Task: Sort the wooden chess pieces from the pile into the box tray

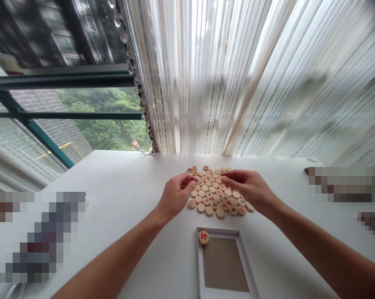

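Several round wooden Chinese chess pieces [208, 195] lie spread in a single cluster on the white table [125, 191]. Some show red or black characters; others show plain faces. At the cluster's left edge is my left hand [178, 193], its fingers curved with a gap to the thumb and nothing visible between them. Over the right side hovers my right hand [249, 187], thumb and fingers apart, hiding some pieces beneath. A shallow white box [200, 270] with a grey-brown bottom lies nearer me. One piece with a red character [203, 237] rests at its far left corner.
A blurred-out long object [44, 241] lies at the table's left. More blurred-out items [346, 185] are along the right edge. Behind the table hang striped sheer curtains [206, 83], with a green-framed window [66, 114] to the left.
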A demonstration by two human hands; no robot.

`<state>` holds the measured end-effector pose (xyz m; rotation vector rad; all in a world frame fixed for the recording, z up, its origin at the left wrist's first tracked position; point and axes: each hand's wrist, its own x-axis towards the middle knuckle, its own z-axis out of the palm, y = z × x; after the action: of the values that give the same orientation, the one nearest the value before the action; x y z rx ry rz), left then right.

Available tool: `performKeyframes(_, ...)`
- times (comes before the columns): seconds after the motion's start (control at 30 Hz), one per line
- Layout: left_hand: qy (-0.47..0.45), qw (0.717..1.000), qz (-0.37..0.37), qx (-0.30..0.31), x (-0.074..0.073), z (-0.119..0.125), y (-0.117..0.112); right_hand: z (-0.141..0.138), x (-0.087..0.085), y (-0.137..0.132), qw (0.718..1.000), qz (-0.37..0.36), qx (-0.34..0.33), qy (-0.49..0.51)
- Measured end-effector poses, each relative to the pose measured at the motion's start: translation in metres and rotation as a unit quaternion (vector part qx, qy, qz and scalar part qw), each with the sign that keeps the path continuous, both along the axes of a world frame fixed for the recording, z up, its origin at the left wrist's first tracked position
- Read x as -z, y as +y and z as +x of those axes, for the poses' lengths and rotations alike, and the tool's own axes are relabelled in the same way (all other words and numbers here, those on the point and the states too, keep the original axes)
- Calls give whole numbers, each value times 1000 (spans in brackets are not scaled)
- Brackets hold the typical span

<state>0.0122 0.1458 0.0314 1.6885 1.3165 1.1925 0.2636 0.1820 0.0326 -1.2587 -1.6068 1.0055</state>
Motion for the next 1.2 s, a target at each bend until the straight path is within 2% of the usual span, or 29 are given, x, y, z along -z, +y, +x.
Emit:
performKeyframes(0.07, -9, 999, -8, 33, -1, 7, -2, -7, 4, -21, 998, -32, -26, 48)
performKeyframes(0.17, -21, 998, -19, 58, 3, 17, -4, -23, 14, -37, 989, -66, -61, 115)
performKeyframes(0.27, -47, 996, -34, 69, 11, 23, -4, -35, 23, -39, 979, -85, -84, 164)
performKeyframes(0.4, -99, 989, -65, 89, 22, 25, -4, -37, 31, -38, 970, -106, -79, 204)
performKeyframes(0.6, -189, 967, -127, 112, 29, 24, -13, -32, 29, -47, 948, -180, -84, 247)
performKeyframes(0.77, -247, 952, -139, 116, 29, 25, -18, -31, 23, -51, 947, -178, -92, 252)
performKeyframes(0.97, -251, 951, -131, 123, 27, 25, -20, -29, 24, -54, 953, -148, -88, 251)
performKeyframes(1.2, -252, 951, -126, 130, 26, 27, -20, -29, 27, -56, 953, -158, -67, 248)
